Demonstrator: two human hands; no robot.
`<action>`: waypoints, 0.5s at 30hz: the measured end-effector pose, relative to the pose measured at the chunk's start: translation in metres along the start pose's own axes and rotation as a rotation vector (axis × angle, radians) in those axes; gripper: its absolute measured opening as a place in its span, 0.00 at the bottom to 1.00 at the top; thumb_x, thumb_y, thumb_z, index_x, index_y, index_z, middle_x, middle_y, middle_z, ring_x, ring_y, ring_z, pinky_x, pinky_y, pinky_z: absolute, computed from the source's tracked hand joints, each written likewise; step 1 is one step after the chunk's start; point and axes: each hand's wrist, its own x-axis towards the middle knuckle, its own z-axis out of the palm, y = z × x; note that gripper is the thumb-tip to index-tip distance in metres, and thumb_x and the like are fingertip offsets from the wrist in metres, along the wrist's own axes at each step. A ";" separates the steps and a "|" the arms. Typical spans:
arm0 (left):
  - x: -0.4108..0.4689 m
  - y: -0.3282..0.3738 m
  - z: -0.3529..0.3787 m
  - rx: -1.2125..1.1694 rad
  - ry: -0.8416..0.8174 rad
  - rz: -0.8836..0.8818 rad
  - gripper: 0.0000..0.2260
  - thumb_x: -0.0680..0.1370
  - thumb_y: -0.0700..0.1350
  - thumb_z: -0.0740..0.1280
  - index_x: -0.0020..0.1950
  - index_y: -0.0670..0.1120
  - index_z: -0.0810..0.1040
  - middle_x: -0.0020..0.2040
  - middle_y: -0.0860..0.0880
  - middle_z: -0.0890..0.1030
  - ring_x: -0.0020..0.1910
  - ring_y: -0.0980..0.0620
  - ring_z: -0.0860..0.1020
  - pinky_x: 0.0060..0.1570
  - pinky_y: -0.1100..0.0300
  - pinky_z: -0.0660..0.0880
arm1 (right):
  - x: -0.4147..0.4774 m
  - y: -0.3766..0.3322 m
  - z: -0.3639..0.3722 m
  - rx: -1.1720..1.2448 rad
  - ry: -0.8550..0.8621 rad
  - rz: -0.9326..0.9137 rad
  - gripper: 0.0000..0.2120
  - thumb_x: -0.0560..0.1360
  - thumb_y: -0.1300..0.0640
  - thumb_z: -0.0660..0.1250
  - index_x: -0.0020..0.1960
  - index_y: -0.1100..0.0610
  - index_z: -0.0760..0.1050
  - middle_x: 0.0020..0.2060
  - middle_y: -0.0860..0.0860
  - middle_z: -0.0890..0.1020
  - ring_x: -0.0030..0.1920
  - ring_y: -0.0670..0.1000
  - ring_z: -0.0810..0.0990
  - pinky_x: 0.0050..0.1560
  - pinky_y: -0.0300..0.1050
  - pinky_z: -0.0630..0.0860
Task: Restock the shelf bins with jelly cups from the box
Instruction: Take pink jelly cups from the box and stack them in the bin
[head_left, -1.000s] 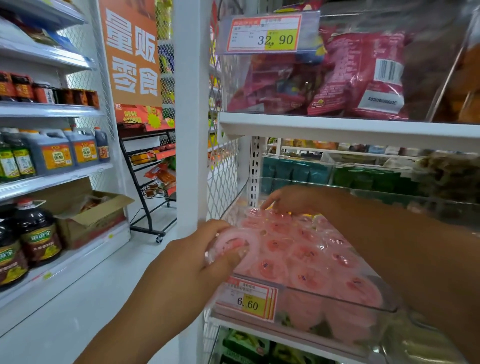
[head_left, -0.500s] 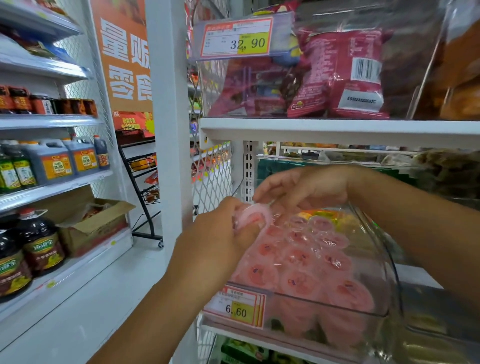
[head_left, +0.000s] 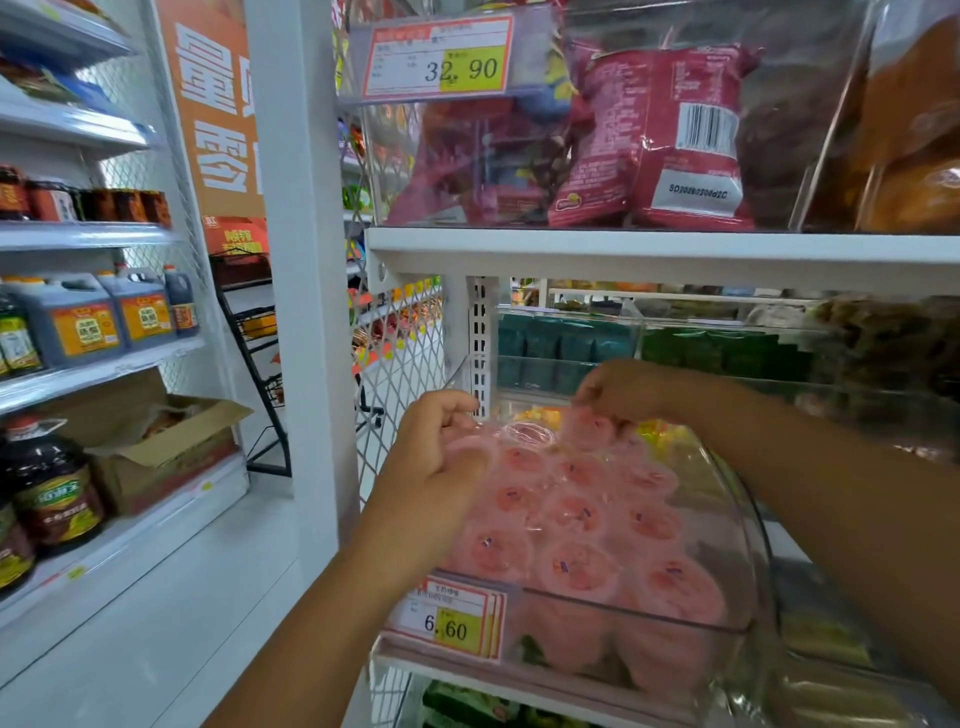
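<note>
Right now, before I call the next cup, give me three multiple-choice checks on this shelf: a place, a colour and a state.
1. The white-and-yellow 6.60 price tag sits where on the clear plastic bin? A front wall; B back wall; C inside it.
2. The round jelly cups in that bin are: A green; B orange; C pink.
3. The left hand and right hand are: A flat and open; B curled onto back-row cups; C away from the bin.
Answers: 1 A, the tag faces out at the bin's front. 2 C, the packed cups show pink. 3 B, fingers of both hands wrap rear cups.
</note>
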 end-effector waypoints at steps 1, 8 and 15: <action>0.000 0.000 0.000 0.025 0.001 0.017 0.13 0.78 0.45 0.65 0.58 0.61 0.69 0.54 0.62 0.74 0.55 0.64 0.74 0.49 0.65 0.71 | 0.002 0.001 0.003 -0.016 -0.022 0.021 0.13 0.80 0.66 0.60 0.61 0.61 0.77 0.44 0.55 0.82 0.36 0.50 0.81 0.38 0.40 0.79; 0.003 -0.006 0.000 0.087 -0.006 0.080 0.19 0.78 0.43 0.67 0.66 0.59 0.69 0.55 0.63 0.79 0.52 0.68 0.76 0.54 0.66 0.74 | 0.008 0.000 0.012 -0.032 -0.054 0.038 0.20 0.77 0.71 0.60 0.63 0.56 0.77 0.59 0.56 0.78 0.34 0.46 0.80 0.28 0.34 0.74; 0.005 -0.009 0.000 0.083 0.002 0.042 0.20 0.78 0.45 0.69 0.66 0.61 0.67 0.55 0.61 0.78 0.49 0.68 0.76 0.44 0.69 0.74 | 0.005 0.004 0.011 -0.180 -0.033 -0.028 0.20 0.78 0.65 0.62 0.66 0.50 0.75 0.64 0.54 0.77 0.50 0.52 0.82 0.52 0.45 0.79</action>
